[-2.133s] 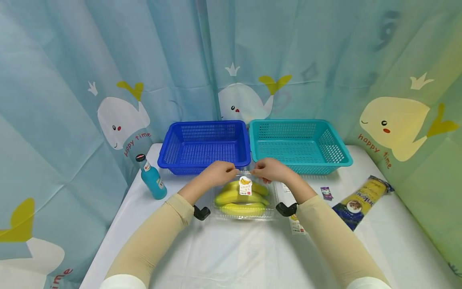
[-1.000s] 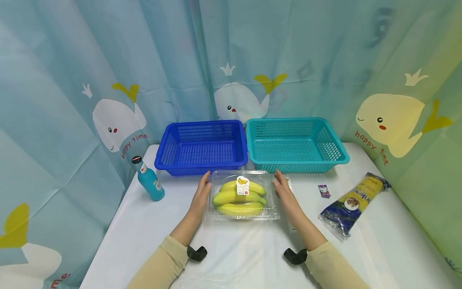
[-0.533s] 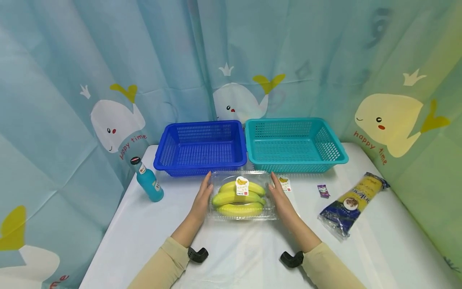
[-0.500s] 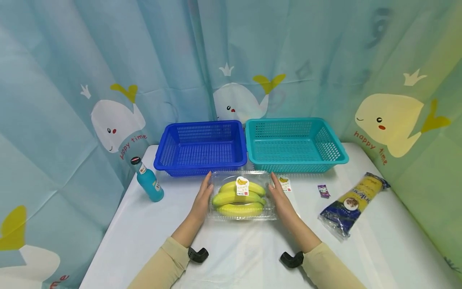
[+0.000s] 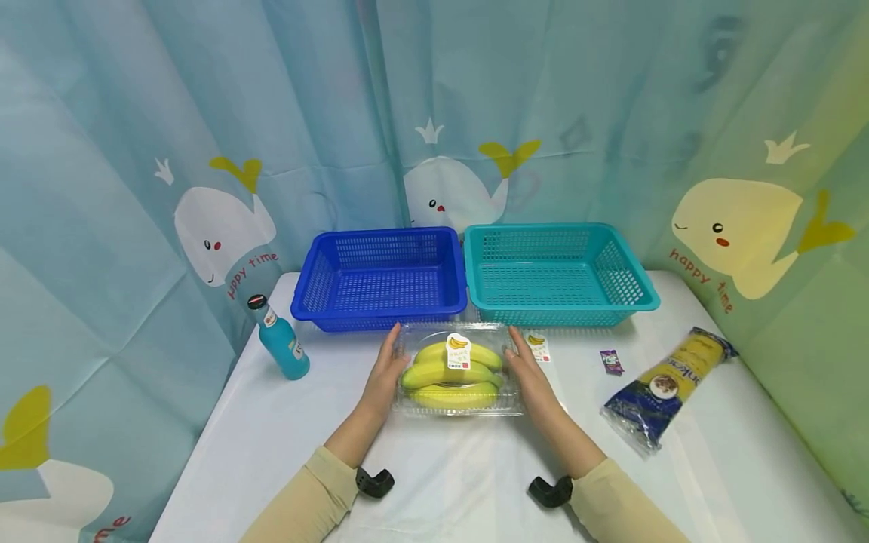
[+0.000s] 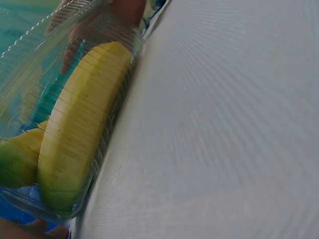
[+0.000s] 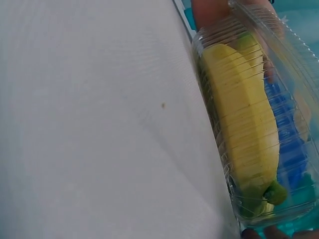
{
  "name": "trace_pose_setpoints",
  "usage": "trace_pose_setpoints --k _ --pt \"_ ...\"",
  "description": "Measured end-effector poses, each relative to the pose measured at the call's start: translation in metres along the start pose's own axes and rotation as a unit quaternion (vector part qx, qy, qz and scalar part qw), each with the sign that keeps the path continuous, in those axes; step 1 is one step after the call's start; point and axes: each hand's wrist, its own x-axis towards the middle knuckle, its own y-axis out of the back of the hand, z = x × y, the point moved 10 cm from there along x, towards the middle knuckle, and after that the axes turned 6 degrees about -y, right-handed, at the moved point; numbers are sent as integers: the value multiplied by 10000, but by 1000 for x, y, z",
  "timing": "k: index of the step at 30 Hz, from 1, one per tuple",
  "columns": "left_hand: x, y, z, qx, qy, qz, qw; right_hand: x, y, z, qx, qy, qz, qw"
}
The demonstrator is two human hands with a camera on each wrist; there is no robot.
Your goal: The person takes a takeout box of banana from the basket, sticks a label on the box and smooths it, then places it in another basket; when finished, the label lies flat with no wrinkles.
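In the head view, a clear plastic clamshell box [image 5: 468,412] with its lid down sits at the middle of the table. Several yellow bananas [image 5: 451,375] lie inside, under a banana sticker [image 5: 459,351]. My left hand [image 5: 380,386] grips the box's left side, and my right hand [image 5: 535,383] grips the right side, thumbs towards the lid. Both wrist views show a banana [image 6: 82,124] through the ribbed wall, near the white cloth. Some fingers are hidden behind or beneath the box. Whether its base is off the table, I cannot tell.
Behind the box stand a blue basket [image 5: 380,311] and a teal basket [image 5: 563,309]. A blue bottle [image 5: 285,348] is at left. To the right lie a banana label [image 5: 538,348], a small purple packet [image 5: 611,363] and a yellow-and-blue bag [image 5: 668,388].
Both hands have come from the lid's far edge to the box's sides. The right hand has since closed in against its side. Over the last half second, almost nothing has moved.
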Motion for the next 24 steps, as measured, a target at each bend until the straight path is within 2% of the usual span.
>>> trace_pose_setpoints --k 7,14,24 --pt "-1 -4 7 -257 7 12 9997 -6 4 -11 235 34 32 9997" --pt "-2 -8 27 -60 -121 -10 9999 -12 10 -29 431 149 58 9989" --pt "-1 -12 58 144 -266 -57 9995 -23 20 -54 412 349 2 9985"
